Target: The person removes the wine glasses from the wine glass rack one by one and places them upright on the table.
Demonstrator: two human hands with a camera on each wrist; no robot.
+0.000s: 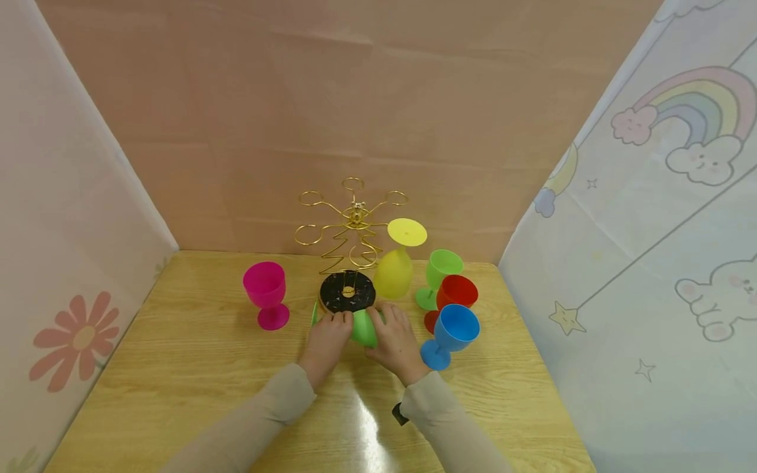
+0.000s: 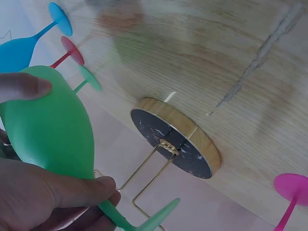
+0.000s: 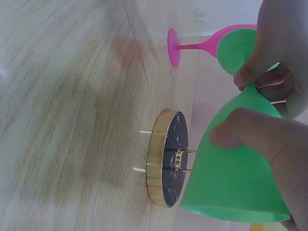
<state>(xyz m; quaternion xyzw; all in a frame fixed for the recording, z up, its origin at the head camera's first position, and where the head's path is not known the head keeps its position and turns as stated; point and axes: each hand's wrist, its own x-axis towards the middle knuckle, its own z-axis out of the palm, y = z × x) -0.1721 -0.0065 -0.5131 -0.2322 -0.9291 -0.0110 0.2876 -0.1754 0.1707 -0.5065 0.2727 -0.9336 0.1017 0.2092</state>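
Observation:
A light green plastic goblet [image 1: 363,330] lies sideways in the air between both hands, in front of the gold wire rack [image 1: 357,217]. My left hand [image 1: 328,343] pinches its stem; in the left wrist view the thumb and fingers close round the stem just above the flat foot [image 2: 159,215]. Round the bowl [image 3: 236,168] my right hand [image 1: 397,338] curls, thumb on the near side, with its other fingers mostly hidden. The goblet's mouth points right, its foot left. At the rack's right side a yellow goblet [image 1: 394,272] is upside down, foot upward.
The rack rises from a round black-topped wooden base [image 1: 332,299], with several wire rings spread around. A pink goblet [image 1: 265,287] stands upright to the left. On the right stand another green goblet [image 1: 443,265], a red one [image 1: 458,291] and a blue one [image 1: 457,328].

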